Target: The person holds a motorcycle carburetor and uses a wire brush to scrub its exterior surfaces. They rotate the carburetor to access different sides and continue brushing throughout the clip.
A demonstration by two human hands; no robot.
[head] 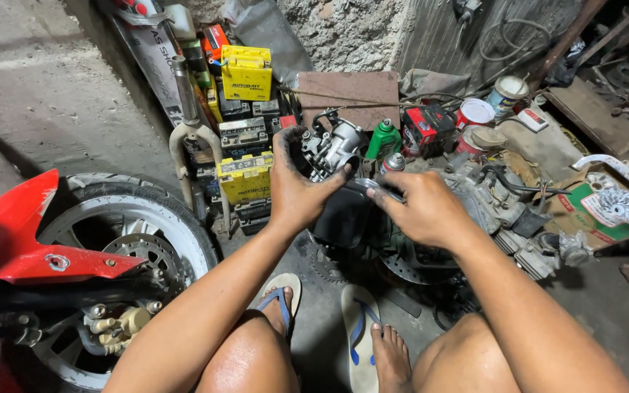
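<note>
Knees (249, 364) below — hands around carburetor (333, 145).

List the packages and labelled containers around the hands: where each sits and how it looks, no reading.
Yellow box: top of the stack, left of the hands, rectangular.
Green bottle: behind the hands, upright, dark cap.
Red box: right of the bottle, red and black.
Green carton: far right, flat, green and white.

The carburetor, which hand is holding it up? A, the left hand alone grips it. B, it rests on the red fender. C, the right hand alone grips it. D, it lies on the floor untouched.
A: the left hand wraps around the carburetor, while the right hand holds a thin metal tool beside it.
</note>
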